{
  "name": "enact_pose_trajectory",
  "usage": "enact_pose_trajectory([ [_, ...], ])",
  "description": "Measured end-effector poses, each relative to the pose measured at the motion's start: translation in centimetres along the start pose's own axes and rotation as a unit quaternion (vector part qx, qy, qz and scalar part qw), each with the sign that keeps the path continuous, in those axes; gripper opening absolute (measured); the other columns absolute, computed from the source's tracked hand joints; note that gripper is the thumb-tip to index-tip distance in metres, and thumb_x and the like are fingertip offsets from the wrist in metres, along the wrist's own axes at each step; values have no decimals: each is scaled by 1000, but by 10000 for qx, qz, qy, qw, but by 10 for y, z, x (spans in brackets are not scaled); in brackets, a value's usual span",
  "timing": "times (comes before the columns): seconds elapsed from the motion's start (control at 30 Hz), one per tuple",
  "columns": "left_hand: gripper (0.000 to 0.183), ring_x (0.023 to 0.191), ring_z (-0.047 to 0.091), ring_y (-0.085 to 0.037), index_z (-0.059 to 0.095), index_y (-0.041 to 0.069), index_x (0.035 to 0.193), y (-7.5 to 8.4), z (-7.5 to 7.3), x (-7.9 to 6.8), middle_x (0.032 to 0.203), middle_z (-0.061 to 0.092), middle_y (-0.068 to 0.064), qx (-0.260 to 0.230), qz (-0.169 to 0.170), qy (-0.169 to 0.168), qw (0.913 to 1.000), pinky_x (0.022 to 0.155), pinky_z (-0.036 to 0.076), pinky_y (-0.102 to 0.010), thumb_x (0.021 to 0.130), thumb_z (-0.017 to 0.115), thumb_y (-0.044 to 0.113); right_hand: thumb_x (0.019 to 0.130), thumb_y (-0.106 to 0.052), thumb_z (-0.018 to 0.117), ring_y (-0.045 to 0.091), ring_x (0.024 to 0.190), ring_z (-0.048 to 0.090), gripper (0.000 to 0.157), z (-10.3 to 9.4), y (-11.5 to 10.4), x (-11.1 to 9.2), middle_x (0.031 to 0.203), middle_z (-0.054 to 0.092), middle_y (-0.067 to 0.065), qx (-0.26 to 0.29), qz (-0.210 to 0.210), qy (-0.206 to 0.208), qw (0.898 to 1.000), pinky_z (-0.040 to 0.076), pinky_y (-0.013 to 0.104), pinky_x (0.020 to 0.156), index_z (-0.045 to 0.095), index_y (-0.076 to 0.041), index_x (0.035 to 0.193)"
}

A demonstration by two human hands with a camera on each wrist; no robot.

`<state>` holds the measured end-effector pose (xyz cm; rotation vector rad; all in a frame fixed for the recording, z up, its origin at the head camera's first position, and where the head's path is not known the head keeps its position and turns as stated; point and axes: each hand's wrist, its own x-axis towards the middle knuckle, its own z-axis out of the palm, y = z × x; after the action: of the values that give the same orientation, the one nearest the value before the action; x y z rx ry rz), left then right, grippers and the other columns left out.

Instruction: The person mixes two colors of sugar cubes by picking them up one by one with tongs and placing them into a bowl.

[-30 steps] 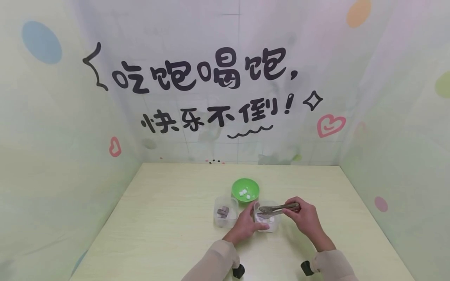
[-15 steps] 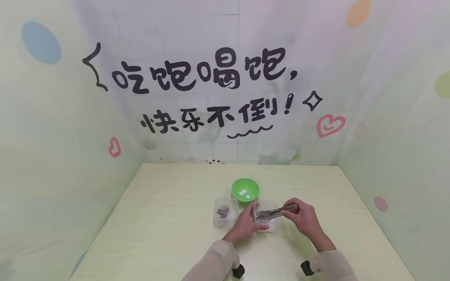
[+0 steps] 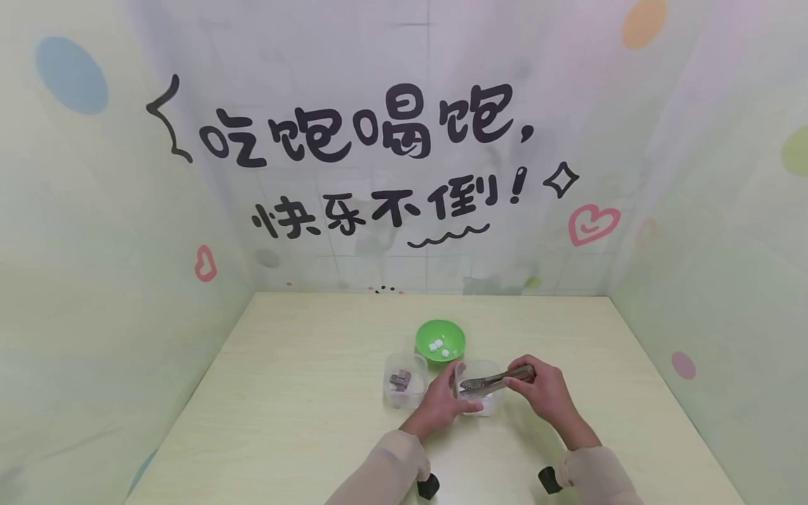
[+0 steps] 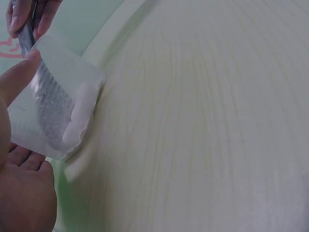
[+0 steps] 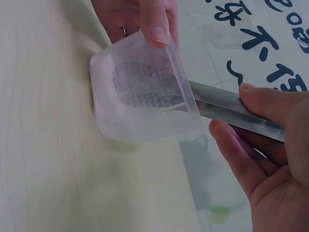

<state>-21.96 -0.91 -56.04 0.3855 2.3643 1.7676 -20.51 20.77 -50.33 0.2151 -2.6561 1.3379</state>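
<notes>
My left hand point(image 3: 438, 401) grips a clear plastic container point(image 3: 495, 405), its thumb on the near side and its fingers round the far left side. White marshmallows point(image 5: 104, 89) lie along the container's bottom, blurred through the wall. My right hand point(image 3: 548, 394) pinches metal tongs point(image 3: 499, 381) between thumb and fingers. Their perforated ends reach down inside the container, over the marshmallows; in the right wrist view the two arms point(image 5: 227, 108) lie near each other. Whether a marshmallow sits between the tips is hidden.
Behind the hands stands a green bowl point(image 3: 454, 334) with a few marshmallows point(image 3: 435, 346) in it. A second clear container point(image 3: 393, 398), holding brown blocks point(image 3: 400, 381), is left of my left hand. The pale wooden table point(image 3: 284, 393) meets a printed wall point(image 3: 404, 273) at its back.
The tongs' arms, spread apart a second ago, have come close together, and their tips have dipped into the container. My left hand keeps its hold on the container.
</notes>
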Motion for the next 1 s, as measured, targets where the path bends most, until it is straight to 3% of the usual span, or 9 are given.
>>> enact_pose_trajectory([
  [0.2, 91, 138, 34, -34, 34, 4, 148, 0, 0, 0, 148, 41, -17, -11, -20, -31, 10000, 114, 26, -47, 74, 85, 19, 82, -7, 78, 14, 69, 61, 18, 2, 2, -2, 79, 68, 3, -12, 121, 59, 9999, 50, 24, 56, 67, -6, 95],
  [0.47, 91, 134, 40, -32, 35, 4, 147, -1, 1, 1, 145, 46, -16, -4, -7, 27, 10000, 114, 27, -48, 72, 86, 18, 79, -6, 80, 14, 66, 62, 19, 1, 3, -3, 78, 69, 4, 156, -161, 402, 9989, 50, 24, 55, 68, -6, 93],
  [0.7, 91, 137, 35, -34, 35, 2, 147, -1, 1, 1, 145, 46, -16, -49, 126, 35, 9999, 115, 24, -49, 72, 86, 17, 80, -6, 79, 10, 67, 64, 18, -4, 3, -4, 83, 71, 6, 345, -467, 691, 9959, 53, 23, 57, 68, -6, 94],
  [1.0, 93, 137, 36, -33, 36, 4, 147, -2, 0, 2, 142, 50, -11, -16, 82, 57, 9999, 115, 21, -51, 71, 87, 20, 80, -6, 79, 6, 64, 60, 18, -8, 2, -4, 80, 70, 5, 408, -499, 953, 9934, 50, 21, 54, 68, -4, 94],
])
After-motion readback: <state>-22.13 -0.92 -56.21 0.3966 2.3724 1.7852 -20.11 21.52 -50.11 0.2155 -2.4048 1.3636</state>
